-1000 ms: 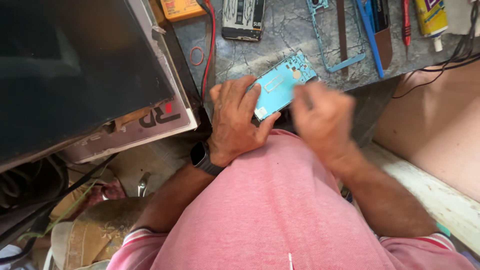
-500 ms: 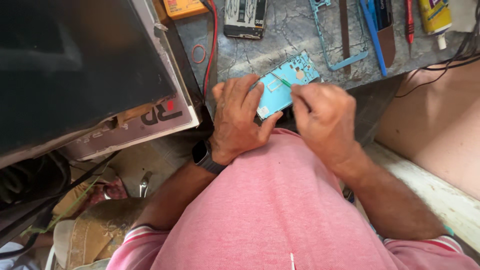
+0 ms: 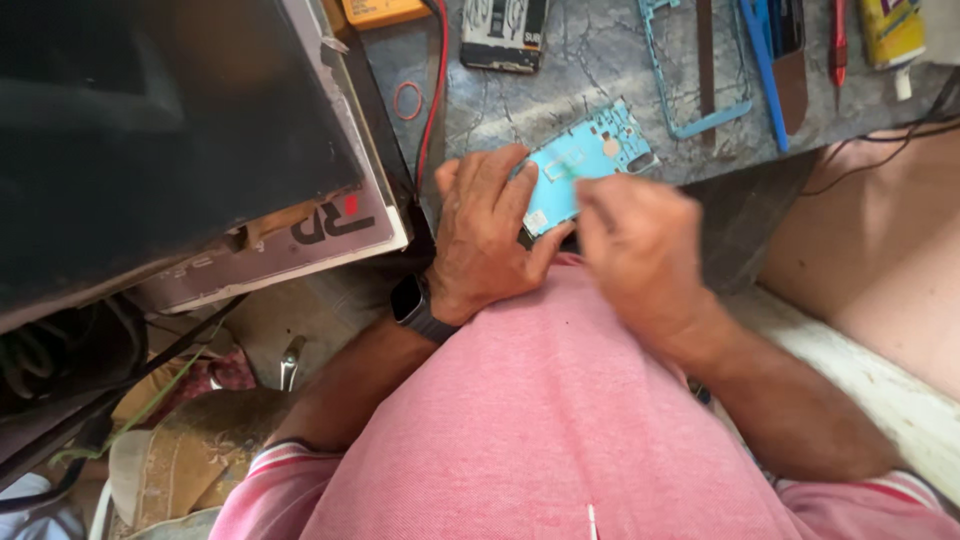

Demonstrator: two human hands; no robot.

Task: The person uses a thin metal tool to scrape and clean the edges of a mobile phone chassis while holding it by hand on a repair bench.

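My left hand [image 3: 490, 235] grips the near end of a light-blue phone frame [image 3: 590, 160] that rests tilted at the front edge of a grey marbled bench [image 3: 590, 60]. A dark watch sits on that wrist. My right hand [image 3: 640, 250] lies over the frame's right side, fingers pinched together on its surface; whether it holds a small tool there is hidden by blur. My pink shirt fills the lower part of the view.
A large dark panel [image 3: 150, 130] stands to the left. On the bench lie a second blue frame [image 3: 695, 70], a phone part [image 3: 505, 35], a red wire [image 3: 435, 90], a rubber band [image 3: 407, 100], a yellow meter, blue and red tools and a glue tube [image 3: 890, 35].
My right hand has shifted slightly left over the blue frame, and the frame has tilted a little. My left hand keeps its grip.
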